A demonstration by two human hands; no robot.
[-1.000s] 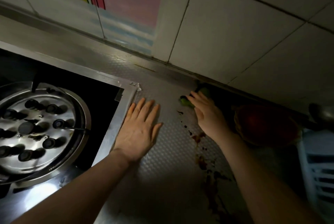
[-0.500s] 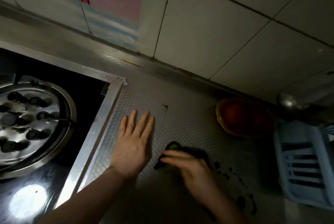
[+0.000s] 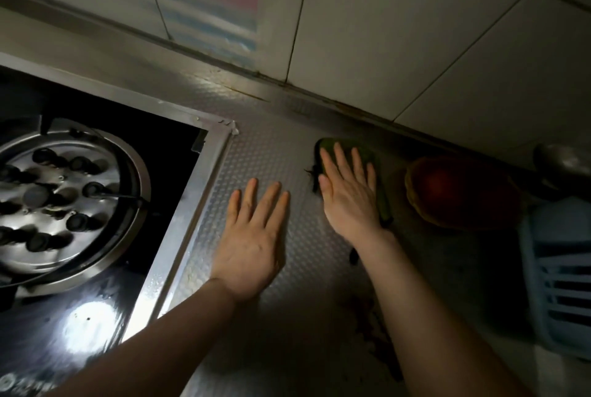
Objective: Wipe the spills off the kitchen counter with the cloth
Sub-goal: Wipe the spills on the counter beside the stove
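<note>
A dark green cloth (image 3: 380, 195) lies flat on the dimpled steel counter (image 3: 281, 147) near the back wall. My right hand (image 3: 348, 195) presses down on it with fingers spread, covering most of it. My left hand (image 3: 256, 236) rests palm down on the bare counter just left of the cloth, fingers apart, holding nothing. Dark reddish spill marks (image 3: 367, 323) streak the counter beside my right forearm, and a small dark smear (image 3: 311, 172) sits at the cloth's left edge.
A gas hob (image 3: 73, 204) with a round metal burner plate fills the left. A red bowl (image 3: 460, 191) stands right of the cloth, a pale blue plastic rack (image 3: 563, 278) beyond it. Tiled wall (image 3: 383, 28) runs behind the counter.
My right hand has pushed the cloth from near the counter's front back toward the wall and now lies flat on it. My left hand has stayed in place.
</note>
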